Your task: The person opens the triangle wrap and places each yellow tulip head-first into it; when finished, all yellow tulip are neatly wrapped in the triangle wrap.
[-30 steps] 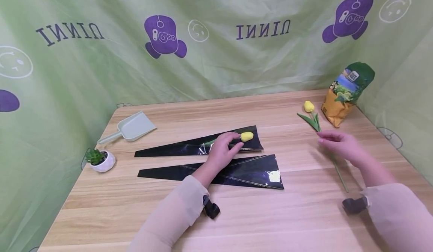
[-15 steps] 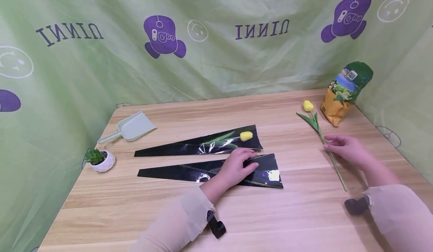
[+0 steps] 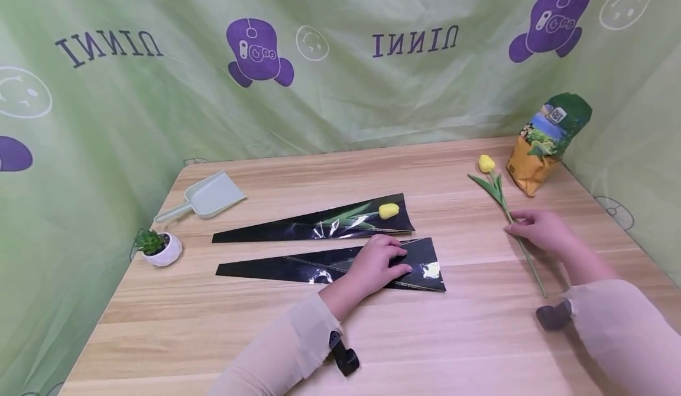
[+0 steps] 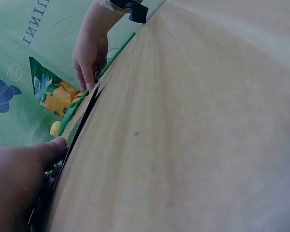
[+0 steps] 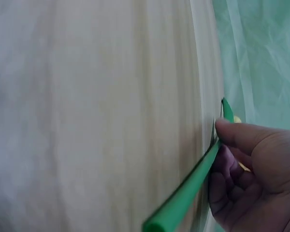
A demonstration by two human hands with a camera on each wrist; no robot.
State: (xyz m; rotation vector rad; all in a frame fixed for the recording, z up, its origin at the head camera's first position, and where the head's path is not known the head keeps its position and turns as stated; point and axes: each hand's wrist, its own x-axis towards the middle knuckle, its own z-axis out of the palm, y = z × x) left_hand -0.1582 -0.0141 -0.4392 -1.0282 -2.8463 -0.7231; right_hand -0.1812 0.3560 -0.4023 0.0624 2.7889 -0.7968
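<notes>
My left hand point(image 3: 374, 264) rests on the nearer black flower sleeve point(image 3: 255, 268), its thumb and fingers spread over the wide end. Behind it lies a second black sleeve point(image 3: 255, 233) with a yellow tulip point(image 3: 389, 210) inside, the bloom near the wide opening. On the right, my right hand point(image 3: 539, 230) pinches the green stem of another yellow tulip point(image 3: 486, 164) between thumb and fingers. That tulip lies along the tabletop, bloom pointing away from me. The right wrist view shows the stem point(image 5: 191, 188) running under my thumb.
A colourful green and orange bag point(image 3: 548, 142) stands at the back right. At the left are a pale dustpan point(image 3: 215, 195) and a succulent in a white pot point(image 3: 164, 250). A green printed curtain point(image 3: 340, 100) hangs behind the wooden table point(image 3: 425, 349).
My left hand has left the tulip in the farther sleeve and come down onto the nearer sleeve. My right hand has slid slightly down the loose tulip's stem.
</notes>
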